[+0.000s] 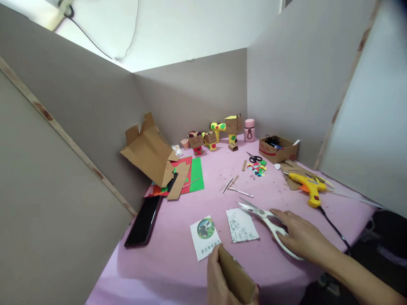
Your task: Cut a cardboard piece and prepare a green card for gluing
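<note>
Right fingers (284,216) on white-handled scissors (266,214)

- Grey partitions on three sides: left panel (85,89), back panel (197,93), right panel (295,72); they meet at two corners.
- Pale wooden strips, brown-patched, run down the left side (66,134) and the right side (349,78).
- White surface (190,29) above; wall or ceiling, cannot tell. Dark cable (90,41) upper left.
- Table (159,262) pink-lilac, speckled.
- Light bright, soft; diagonal shading on back panel.
- Beyond table edge, lower right: dark, unclear.
</note>
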Demonstrator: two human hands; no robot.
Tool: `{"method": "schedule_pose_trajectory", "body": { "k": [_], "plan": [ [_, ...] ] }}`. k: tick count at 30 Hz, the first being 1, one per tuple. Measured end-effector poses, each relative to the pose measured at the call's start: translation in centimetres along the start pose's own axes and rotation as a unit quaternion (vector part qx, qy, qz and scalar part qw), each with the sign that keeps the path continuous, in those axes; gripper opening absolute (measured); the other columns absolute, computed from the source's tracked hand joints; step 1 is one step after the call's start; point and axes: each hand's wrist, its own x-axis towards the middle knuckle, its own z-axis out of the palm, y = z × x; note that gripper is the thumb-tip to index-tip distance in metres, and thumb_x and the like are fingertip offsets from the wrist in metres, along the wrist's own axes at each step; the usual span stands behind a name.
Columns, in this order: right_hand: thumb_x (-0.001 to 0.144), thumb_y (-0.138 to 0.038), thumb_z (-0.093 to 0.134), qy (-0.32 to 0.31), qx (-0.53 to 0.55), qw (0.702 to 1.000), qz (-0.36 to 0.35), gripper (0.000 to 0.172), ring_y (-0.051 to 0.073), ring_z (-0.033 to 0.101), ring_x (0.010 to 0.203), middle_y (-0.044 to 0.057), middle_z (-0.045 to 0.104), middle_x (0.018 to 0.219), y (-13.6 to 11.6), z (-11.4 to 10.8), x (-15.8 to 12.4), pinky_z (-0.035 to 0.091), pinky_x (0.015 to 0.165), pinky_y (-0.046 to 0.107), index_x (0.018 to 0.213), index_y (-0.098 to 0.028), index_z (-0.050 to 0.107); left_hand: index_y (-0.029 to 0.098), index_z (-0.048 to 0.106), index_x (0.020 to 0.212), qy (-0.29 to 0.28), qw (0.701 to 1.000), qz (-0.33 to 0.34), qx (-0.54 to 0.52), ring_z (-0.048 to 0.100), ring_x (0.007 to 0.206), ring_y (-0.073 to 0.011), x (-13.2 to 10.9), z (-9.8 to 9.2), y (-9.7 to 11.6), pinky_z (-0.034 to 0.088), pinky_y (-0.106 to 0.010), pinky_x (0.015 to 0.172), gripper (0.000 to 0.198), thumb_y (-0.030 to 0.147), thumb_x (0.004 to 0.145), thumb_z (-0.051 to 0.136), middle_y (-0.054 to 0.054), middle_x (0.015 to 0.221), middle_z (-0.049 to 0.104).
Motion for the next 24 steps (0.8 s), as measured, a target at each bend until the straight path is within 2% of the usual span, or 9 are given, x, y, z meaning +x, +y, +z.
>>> {"method": "schedule_pose_trajectory", "body": {
  "k": [3,6,9,12,13,17,19,21,24],
  "plan": [
    [0.074,-0.027,0.055,0.005,-0.003,0.999,-0.035,0.053,0.033,0.056,0.095,0.018,0.061,0.1,0.8,0.2,0.9,0.044,0.086,0.046,0.123,-0.008,0.056,0.01,0.022,0.127,-0.028,0.995,-0.013,-0.094,0.045,0.119,-0.0328,1.5,0.7,0.1,0.038,-0.042,0.099,0.083,0.023,0.055,0.061,-0.02,0.124,0.044],
    [0.08,-0.032,0.051,0.018,-0.004,0.999,-0.037,0.049,0.033,0.054,0.1,0.02,0.058,0.109,0.4,0.0,0.2,0.042,0.088,0.048,0.122,-0.009,0.056,0.011,0.021,0.126,-0.073,0.986,-0.008,-0.147,0.043,0.122,-0.0302,2.5,1.6,-0.5,0.035,-0.04,0.102,0.081,0.023,0.057,0.062,-0.018,0.12,0.047],
    [0.088,-0.04,0.043,0.001,0.084,0.994,-0.064,0.042,0.028,0.055,0.104,0.016,0.06,0.111,-1.9,-0.4,-1.3,0.044,0.09,0.042,0.117,-0.015,0.059,0.011,0.018,0.129,-0.11,0.982,-0.023,-0.154,0.04,0.126,-0.0301,2.6,2.3,-1.3,0.029,-0.043,0.107,0.085,0.026,0.059,0.065,-0.02,0.127,0.043],
    [0.088,-0.045,0.046,-0.095,0.24,0.96,-0.108,0.038,0.022,0.064,0.081,0.009,0.069,0.093,-5.5,-0.3,-2.9,0.051,0.072,0.032,0.11,-0.02,0.063,0.012,0.017,0.129,-0.122,0.976,-0.025,-0.177,0.037,0.127,-0.0316,2.5,2.4,-1.4,0.028,-0.046,0.107,0.086,0.035,0.063,0.067,-0.023,0.132,0.037],
    [0.085,-0.045,0.051,-0.095,0.248,0.956,-0.121,0.038,0.023,0.065,0.084,0.01,0.069,0.1,-6.6,-0.2,-3.2,0.051,0.072,0.032,0.113,-0.021,0.062,0.012,0.017,0.129,-0.125,0.974,-0.032,-0.185,0.038,0.127,-0.0321,2.5,2.3,-1.2,0.03,-0.046,0.106,0.085,0.037,0.064,0.066,-0.023,0.133,0.036],
    [0.088,-0.034,0.043,-0.098,0.174,0.962,-0.184,0.031,0.025,0.064,0.076,0.012,0.07,0.081,-8.8,0.6,-4.0,0.048,0.068,0.034,0.09,-0.016,0.068,0.009,0.015,0.132,-0.14,0.973,-0.064,-0.171,0.038,0.126,-0.0324,2.7,1.5,-0.1,0.031,-0.046,0.104,0.085,0.032,0.064,0.061,-0.024,0.134,0.036],
    [0.091,-0.033,0.037,-0.075,0.181,0.966,-0.17,0.035,0.022,0.06,0.07,0.01,0.066,0.074,-8.6,1.0,-3.9,0.044,0.065,0.031,0.077,-0.016,0.064,0.009,0.015,0.134,-0.149,0.972,-0.06,-0.174,0.036,0.128,-0.0321,2.9,1.0,0.2,0.028,-0.044,0.107,0.093,0.029,0.059,0.065,-0.023,0.137,0.034],
    [0.091,-0.038,0.038,-0.054,0.271,0.955,-0.11,0.037,0.019,0.055,0.065,0.005,0.059,0.067,-7.8,1.4,-3.6,0.04,0.061,0.029,0.068,-0.017,0.057,0.011,0.014,0.136,-0.158,0.959,-0.06,-0.229,0.041,0.124,-0.0314,3.3,0.4,0.0,0.032,-0.042,0.104,0.099,0.029,0.056,0.07,-0.021,0.136,0.039],
    [0.087,-0.05,0.045,-0.07,0.423,0.903,-0.011,0.041,0.016,0.05,0.059,-0.001,0.051,0.059,-6.5,2.0,-2.9,0.037,0.057,0.026,0.062,-0.018,0.054,0.011,0.037,0.126,-0.184,0.919,-0.108,-0.331,0.059,0.1,-0.0285,4.1,-0.5,-0.7,0.046,-0.038,0.086,0.074,0.037,0.064,0.069,-0.017,0.113,0.061]
  ]
}}
